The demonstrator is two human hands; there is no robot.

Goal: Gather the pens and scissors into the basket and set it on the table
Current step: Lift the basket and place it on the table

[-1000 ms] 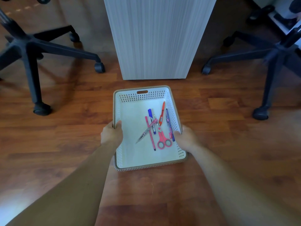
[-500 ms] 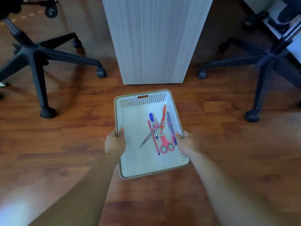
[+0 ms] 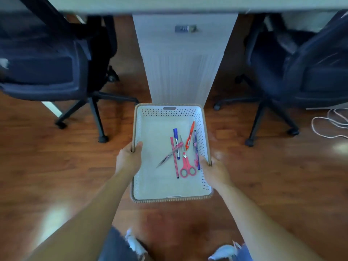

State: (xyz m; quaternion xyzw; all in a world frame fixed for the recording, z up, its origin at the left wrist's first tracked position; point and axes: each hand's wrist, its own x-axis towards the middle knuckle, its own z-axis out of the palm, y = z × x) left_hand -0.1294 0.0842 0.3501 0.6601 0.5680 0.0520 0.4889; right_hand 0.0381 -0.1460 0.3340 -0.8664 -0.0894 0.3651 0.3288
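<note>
A white perforated basket (image 3: 156, 187) with a brown woven rim is held above the wooden floor. My left hand (image 3: 129, 159) grips its left rim, thumb inside. My right hand (image 3: 214, 171) grips the right rim. Inside lie pink-handled scissors (image 3: 186, 167), a blue marker (image 3: 176, 142), a red pen (image 3: 189, 135), a pink pen (image 3: 174, 157), a purple pen (image 3: 196, 149) and a slim silver-pink pen (image 3: 170, 154), all bunched toward the right half.
A pale cabinet (image 3: 181, 68) stands straight ahead under the table edge (image 3: 169, 4). Dark office chairs flank it, one on the left (image 3: 47, 72) and one on the right (image 3: 310, 72). A white cable (image 3: 331, 125) lies on the floor at far right.
The basket has come up off the floor in both hands. My view has risen, so the chair seats and the table edge now show.
</note>
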